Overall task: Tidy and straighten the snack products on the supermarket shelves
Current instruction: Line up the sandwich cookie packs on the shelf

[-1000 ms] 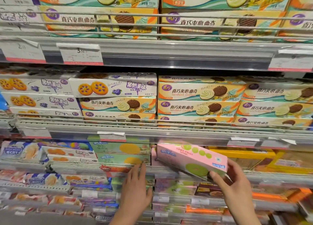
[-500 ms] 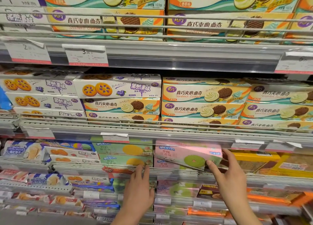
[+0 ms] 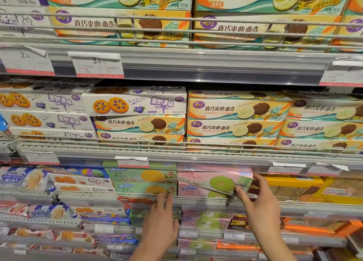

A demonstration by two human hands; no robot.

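right hand (image 3: pixel 261 207): pinches tilted pink cookie box (image 3: pixel 214 179) atop a pink stack
left hand (image 3: pixel 160 219): fingers straight, touching shelf rail (image 3: pixel 98 199)

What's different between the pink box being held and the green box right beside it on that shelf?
The pink box shows a green round biscuit; the green box shows an orange-yellow one. The pink box sits tilted, its right end gripped by the right hand; the green box lies level in its stack, with the left hand touching the shelf rail just below. Both are long flat cartons, facing front on the same shelf.
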